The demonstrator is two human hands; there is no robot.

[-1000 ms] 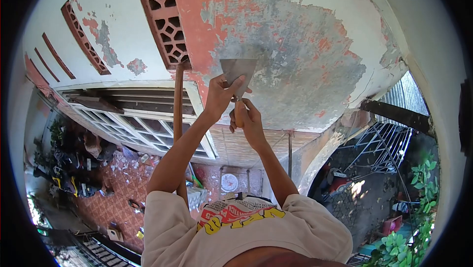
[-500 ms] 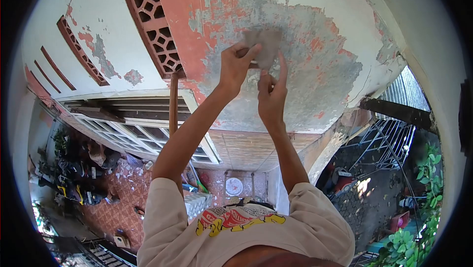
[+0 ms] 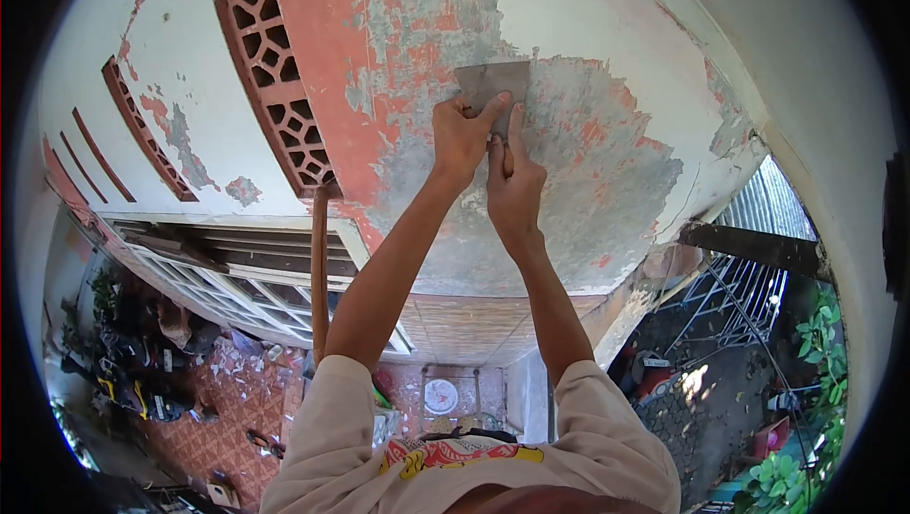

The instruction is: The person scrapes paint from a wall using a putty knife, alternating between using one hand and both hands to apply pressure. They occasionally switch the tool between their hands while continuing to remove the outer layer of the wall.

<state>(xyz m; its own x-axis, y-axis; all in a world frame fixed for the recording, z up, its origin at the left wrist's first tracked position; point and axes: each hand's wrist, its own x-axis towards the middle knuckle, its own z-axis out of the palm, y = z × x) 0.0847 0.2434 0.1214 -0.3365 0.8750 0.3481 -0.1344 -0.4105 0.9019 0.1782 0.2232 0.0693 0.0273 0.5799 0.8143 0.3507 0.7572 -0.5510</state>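
A wide putty knife (image 3: 494, 79) lies with its broad grey blade against the wall, its edge toward the top. My left hand (image 3: 462, 139) pinches the left side of the blade, thumb across its face. Around the short handle, below the blade, my right hand (image 3: 517, 192) is closed, with its index finger stretched up along the blade. Most of the handle is hidden by the fingers. Behind the tool, the wall (image 3: 588, 201) shows bare grey patches, red older paint and a ragged edge of white paint.
Left of my arms are a red-brown vent block (image 3: 275, 68), a wooden pole (image 3: 319, 267) and a louvred window (image 3: 256, 253). Far below, paint flakes lie on the tiled floor (image 3: 218, 410). A dark beam (image 3: 754, 250) juts out at the right, above plants (image 3: 782, 481).
The view has tilted up, so the wall sits lower in the frame. Both hands and the putty knife have moved higher on the wall, toward the white paint edge, keeping their hold.
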